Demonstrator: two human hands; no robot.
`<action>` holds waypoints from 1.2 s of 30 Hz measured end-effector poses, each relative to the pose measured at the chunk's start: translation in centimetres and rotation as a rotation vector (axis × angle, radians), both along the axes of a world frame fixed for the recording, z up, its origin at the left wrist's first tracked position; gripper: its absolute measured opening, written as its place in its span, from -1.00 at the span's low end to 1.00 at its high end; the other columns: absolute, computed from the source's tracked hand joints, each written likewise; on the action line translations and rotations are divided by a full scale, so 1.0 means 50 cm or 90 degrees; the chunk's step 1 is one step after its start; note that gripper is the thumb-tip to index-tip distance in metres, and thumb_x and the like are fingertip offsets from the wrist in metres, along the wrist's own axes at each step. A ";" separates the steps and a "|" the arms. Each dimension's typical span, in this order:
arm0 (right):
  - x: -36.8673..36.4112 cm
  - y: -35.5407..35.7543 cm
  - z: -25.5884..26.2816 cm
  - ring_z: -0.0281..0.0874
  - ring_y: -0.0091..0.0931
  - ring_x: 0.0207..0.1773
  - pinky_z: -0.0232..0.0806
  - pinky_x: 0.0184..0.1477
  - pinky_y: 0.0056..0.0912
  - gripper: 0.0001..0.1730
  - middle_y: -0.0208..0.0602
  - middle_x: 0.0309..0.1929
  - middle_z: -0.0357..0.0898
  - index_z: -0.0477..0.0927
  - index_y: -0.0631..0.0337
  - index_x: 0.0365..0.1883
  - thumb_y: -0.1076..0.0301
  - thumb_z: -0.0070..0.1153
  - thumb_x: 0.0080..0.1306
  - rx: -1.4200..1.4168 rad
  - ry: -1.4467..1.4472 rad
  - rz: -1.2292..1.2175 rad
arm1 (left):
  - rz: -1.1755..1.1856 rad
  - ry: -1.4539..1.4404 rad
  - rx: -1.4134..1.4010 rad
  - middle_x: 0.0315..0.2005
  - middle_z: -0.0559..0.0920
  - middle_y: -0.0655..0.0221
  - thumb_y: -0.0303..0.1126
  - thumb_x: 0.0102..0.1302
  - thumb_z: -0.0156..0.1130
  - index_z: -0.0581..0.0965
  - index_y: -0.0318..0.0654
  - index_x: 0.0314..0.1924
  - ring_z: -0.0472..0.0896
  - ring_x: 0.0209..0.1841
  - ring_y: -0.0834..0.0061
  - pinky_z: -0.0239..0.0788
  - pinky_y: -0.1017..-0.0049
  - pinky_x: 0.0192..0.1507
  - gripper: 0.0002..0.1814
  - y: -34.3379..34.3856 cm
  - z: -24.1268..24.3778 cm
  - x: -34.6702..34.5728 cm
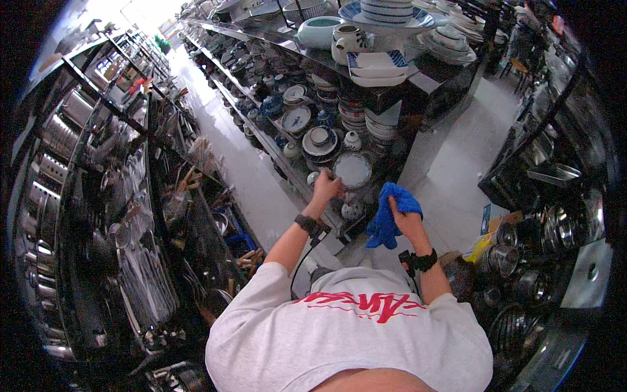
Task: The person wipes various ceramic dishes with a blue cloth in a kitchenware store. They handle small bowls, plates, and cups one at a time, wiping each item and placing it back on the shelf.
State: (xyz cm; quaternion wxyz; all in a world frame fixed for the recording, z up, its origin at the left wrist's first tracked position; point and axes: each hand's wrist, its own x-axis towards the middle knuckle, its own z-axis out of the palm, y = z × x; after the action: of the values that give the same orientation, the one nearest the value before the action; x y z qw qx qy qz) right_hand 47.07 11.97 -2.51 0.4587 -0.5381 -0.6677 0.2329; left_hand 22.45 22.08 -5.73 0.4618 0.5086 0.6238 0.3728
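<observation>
My right hand (407, 224) grips a crumpled blue cloth (387, 220) beside the corner of the crockery shelf. Over the shelf's near end is my left hand (329, 188), its fingers bent close to the rim of a round pale plate (352, 170). Whether those fingers touch or hold anything cannot be made out. Just below the left hand sits a small round patterned ceramic pot (351, 211). Beyond it stand a stack of plates with a cup (320, 137) on top and a small white jar (352, 140).
Above, the upper shelf carries square dishes (377, 68), a white teapot (345, 44) and a celadon bowl (319, 32). Utensil racks (142, 274) line the left aisle (245, 166). Metal pans (509, 255) crowd the right, beside the tiled floor (450, 161).
</observation>
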 end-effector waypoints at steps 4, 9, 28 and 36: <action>0.011 -0.011 0.017 0.54 -0.42 -0.17 0.35 -0.08 -0.40 -0.69 -0.23 -0.22 0.61 0.57 0.27 -0.13 0.19 0.06 0.35 -0.008 0.053 0.009 | 0.014 -0.074 0.014 -0.48 0.55 0.10 -0.45 0.23 0.14 0.22 -0.44 -0.14 0.59 -0.56 0.28 0.49 0.32 -0.56 -0.67 0.016 -0.022 0.000; 0.013 -0.018 0.044 0.53 -0.51 -0.25 0.36 -0.12 -0.45 -0.71 -0.32 -0.30 0.62 0.59 0.26 -0.18 0.20 0.09 0.34 -0.027 0.100 -0.011 | 0.034 -0.194 -0.066 -0.34 0.55 0.12 -0.48 0.20 0.10 0.32 -0.42 -0.16 0.62 -0.28 0.29 0.57 0.34 -0.37 -0.75 0.009 -0.008 0.010; -0.090 -0.003 0.045 0.51 -0.20 -0.14 0.36 -0.08 -0.18 -0.79 -0.16 -0.17 0.57 0.55 0.15 -0.15 0.32 0.09 0.26 0.244 -0.144 0.193 | -0.145 -0.315 0.026 -0.31 0.58 0.30 -0.62 0.16 0.14 0.21 -0.24 0.19 0.58 -0.35 0.46 0.44 0.44 -0.45 -0.42 -0.167 0.161 0.083; -0.090 0.014 0.046 0.51 -0.22 -0.12 0.35 -0.05 -0.17 -0.81 -0.14 -0.18 0.58 0.60 0.18 -0.22 0.32 0.10 0.25 0.373 -0.236 0.002 | -0.136 -0.249 0.097 -0.30 0.58 0.36 -0.69 0.12 -0.01 0.23 -0.25 0.13 0.52 -0.37 0.62 0.39 0.59 -0.36 -0.47 -0.201 0.201 0.074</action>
State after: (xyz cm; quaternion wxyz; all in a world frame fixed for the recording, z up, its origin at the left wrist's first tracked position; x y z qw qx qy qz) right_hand 42.56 12.67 -0.23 0.4643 -0.4159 -0.7789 -0.0698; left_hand 26.13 12.05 4.30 0.5708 0.5232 0.4351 0.4595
